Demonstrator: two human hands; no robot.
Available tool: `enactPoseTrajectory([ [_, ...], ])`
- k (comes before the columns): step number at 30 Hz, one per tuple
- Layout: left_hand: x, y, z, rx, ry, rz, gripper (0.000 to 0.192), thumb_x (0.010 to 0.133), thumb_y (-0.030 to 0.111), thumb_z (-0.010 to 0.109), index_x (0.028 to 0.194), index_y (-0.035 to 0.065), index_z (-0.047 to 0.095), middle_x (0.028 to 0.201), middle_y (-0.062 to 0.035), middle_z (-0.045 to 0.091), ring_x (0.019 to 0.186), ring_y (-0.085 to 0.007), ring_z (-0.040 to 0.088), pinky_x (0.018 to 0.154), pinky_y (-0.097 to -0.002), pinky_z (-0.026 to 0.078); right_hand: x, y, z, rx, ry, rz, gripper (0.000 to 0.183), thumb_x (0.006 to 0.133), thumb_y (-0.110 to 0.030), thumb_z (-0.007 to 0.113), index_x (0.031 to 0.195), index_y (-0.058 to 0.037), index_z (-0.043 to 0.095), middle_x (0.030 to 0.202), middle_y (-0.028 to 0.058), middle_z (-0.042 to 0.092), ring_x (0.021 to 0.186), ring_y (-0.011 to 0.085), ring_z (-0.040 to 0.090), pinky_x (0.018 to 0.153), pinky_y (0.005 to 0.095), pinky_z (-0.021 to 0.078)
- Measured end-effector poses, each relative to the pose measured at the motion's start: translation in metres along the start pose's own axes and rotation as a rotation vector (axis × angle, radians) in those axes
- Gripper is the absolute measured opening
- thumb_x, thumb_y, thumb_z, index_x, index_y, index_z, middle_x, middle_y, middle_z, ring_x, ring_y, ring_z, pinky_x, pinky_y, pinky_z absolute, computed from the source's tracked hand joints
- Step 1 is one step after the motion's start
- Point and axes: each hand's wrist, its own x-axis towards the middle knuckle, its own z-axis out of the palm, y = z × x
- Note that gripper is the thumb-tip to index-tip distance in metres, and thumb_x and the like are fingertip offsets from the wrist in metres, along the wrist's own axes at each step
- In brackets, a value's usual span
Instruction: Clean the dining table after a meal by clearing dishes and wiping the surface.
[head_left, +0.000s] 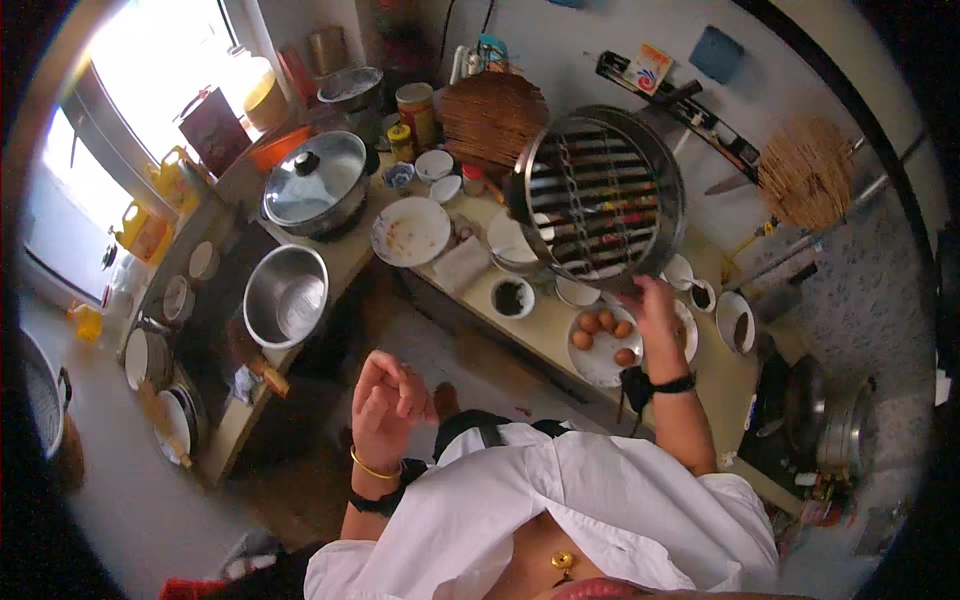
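My right hand (654, 311) is at the lower rim of a round metal steamer (679, 202) with a slatted rack. I cannot tell whether its fingers grip the rim or only lie near it. Just left of that wrist, a white plate (592, 366) holds several brown eggs (589, 322). My left hand (386, 394) is raised in front of my body, empty, its fingers loosely bent and apart. Between it and the window side, a deep stainless steel bowl (289, 296) sits near the other counter's edge.
A lidded pot (319, 180) stands in the corner. Along the counter are a stained white plate (411, 231), a bowl with dark contents (513, 297) and a white cloth (461, 264). A rolling pin (271, 377) lies at the left counter's edge. Pans (806, 401) stand at the right.
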Motion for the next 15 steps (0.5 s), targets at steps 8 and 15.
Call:
enactPoseTrajectory([
  [8,0.047,0.054,-0.086,-0.061,0.066,0.015,0.029,0.084,0.034,0.048,0.087,0.0065,0.040,0.055,0.0007,0.037,0.046,-0.0083,0.037,0.041,-0.0226,0.041,0.064,0.035,0.211,0.237,-0.017,-0.048,0.009,0.073,0.000,0.046,0.073,0.0087,0.047,0.081,0.0170,0.054,0.070,0.0277,0.058,0.061,0.0374,0.0549],
  [15,0.063,0.082,-0.131,-0.078,0.122,-0.023,0.026,0.083,0.031,0.049,0.087,0.0070,0.040,0.056,-0.0004,0.037,0.047,-0.0093,0.037,0.040,-0.0236,0.041,0.105,0.082,0.302,0.372,0.247,-0.054,0.030,0.074,-0.001,0.046,0.101,0.0066,0.034,0.102,0.0193,0.041,0.075,0.0321,0.056,0.053,0.0366,0.0561],
])
